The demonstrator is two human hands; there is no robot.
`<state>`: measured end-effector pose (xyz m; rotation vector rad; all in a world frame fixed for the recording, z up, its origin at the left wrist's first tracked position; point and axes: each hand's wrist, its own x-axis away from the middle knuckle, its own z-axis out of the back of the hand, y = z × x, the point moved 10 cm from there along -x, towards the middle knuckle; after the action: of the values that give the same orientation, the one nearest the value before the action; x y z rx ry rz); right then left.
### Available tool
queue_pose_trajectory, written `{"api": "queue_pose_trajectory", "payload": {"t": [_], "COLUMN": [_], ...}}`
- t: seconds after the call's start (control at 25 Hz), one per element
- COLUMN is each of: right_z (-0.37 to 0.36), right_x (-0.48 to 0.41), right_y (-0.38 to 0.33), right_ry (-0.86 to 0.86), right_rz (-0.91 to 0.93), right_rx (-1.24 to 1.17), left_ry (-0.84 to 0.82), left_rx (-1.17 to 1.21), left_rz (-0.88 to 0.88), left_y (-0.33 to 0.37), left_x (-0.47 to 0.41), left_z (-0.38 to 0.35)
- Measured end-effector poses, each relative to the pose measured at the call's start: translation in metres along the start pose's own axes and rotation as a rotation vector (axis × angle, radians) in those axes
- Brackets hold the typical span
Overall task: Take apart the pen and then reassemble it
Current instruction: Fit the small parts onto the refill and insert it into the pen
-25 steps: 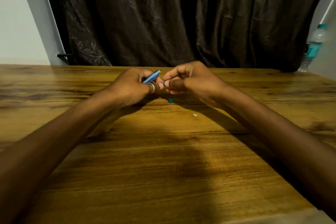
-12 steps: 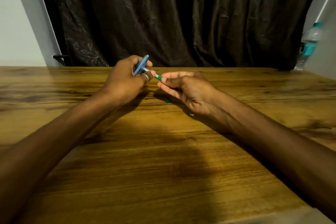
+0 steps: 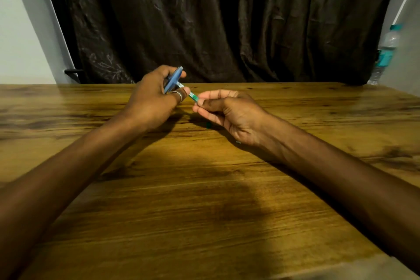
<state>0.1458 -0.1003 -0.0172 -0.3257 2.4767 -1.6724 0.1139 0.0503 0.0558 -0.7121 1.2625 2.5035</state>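
I am holding the slim blue plastic pen barrel [image 3: 173,79] in my left hand [image 3: 151,98], fingers curled round it, a ring on one of them, just past the middle of the wooden table [image 3: 204,200] toward twelve o'clock. From the barrel's lower mouth a thin refill with a green printed band [image 3: 190,94] is sticking out, and my right hand [image 3: 229,112] is pinching its free end between thumb and fingertips [image 3: 200,108], the other fingers loosely folded. What matters for the coming move is the line they share: barrel and refill are lying on one long axis, running from about ten o'clock, high in my left hand, down to about four o'clock, into my right. The right hand is sitting at the four o'clock end, so I judge the pull has to go straight along that line; a sideways tug would probably bend the thin tube or jam it in the barrel. Both hands are hanging above the wood, near each other but not touching. The barrel is looking matte and blurred, the refill pale with green markings. A small teal piece [image 3: 208,124] is lying on the table in the shadow under my right hand, and a tiny pale bit [image 3: 238,142] is sitting by my wrist.
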Motion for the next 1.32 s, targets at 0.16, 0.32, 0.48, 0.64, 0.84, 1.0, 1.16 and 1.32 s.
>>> {"api": "queue_pose_trajectory", "payload": {"t": [0.16,0.32,0.48,0.64,0.84,1.0,1.16,1.32], "right_z": [0.001,0.002,0.002,0.005,0.008,0.01,0.019,0.039], "right_x": [0.002,0.006,0.007,0.008,0.01,0.012,0.012,0.01], "right_y": [-0.005,-0.012,-0.013,-0.018,-0.023,-0.03,-0.049,-0.07], "right_ry": [0.018,0.03,0.065,0.089,0.112,0.132,0.203,0.338], "right_rz": [0.011,0.011,0.024,0.061,0.092,0.129,0.194,0.233], "right_rx": [0.023,0.061,0.133,0.219,0.347,0.462,0.698,0.75], "left_ry": [-0.003,-0.006,-0.051,-0.115,-0.282,-0.373,-0.394,-0.435], "left_rx": [0.023,0.073,0.069,0.046,0.02,-0.013,-0.107,-0.222], "left_rz": [0.039,0.102,0.13,0.161,0.186,0.232,0.238,0.236], "left_y": [-0.002,-0.009,-0.011,-0.014,-0.016,-0.024,-0.033,-0.039], "left_x": [0.0,-0.001,0.0,0.003,0.008,0.012,0.01,0.012], "left_z": [0.0,0.0,-0.003,-0.008,-0.024,-0.034,-0.032,-0.036]}}
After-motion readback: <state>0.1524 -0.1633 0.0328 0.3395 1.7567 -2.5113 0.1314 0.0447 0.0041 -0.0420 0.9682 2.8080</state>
